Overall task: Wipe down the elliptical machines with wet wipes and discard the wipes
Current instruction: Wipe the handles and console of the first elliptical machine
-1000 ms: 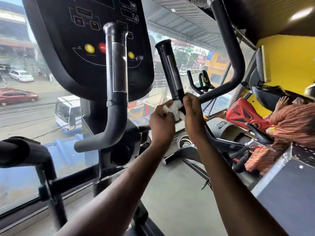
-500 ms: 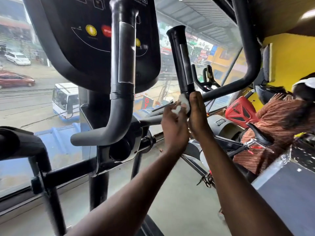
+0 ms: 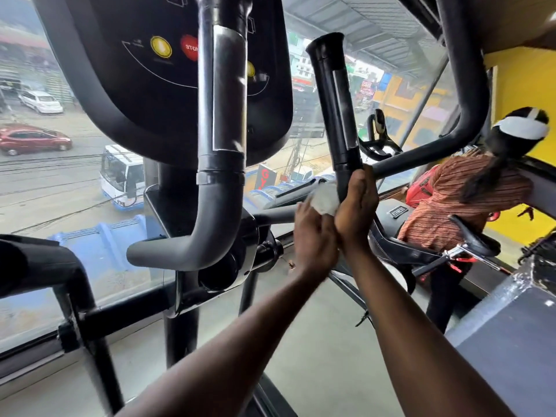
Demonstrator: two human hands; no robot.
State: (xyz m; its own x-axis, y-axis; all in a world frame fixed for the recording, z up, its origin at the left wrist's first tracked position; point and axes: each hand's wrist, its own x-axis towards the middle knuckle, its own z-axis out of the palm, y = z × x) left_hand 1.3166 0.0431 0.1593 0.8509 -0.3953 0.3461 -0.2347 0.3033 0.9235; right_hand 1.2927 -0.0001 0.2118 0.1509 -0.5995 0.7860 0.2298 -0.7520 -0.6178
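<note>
Wipe (image 3: 325,199) bunched at base of right handlebar (image 3: 337,115), left hand (image 3: 314,236) pinching it, right hand (image 3: 356,206) gripping the bar. Best wrap fully, stroke upward, firm pressure.

Matt black handlebar (image 3: 338,109), crumpled white paper wipe (image 3: 325,199), glossy console (image 3: 144,70)
</note>
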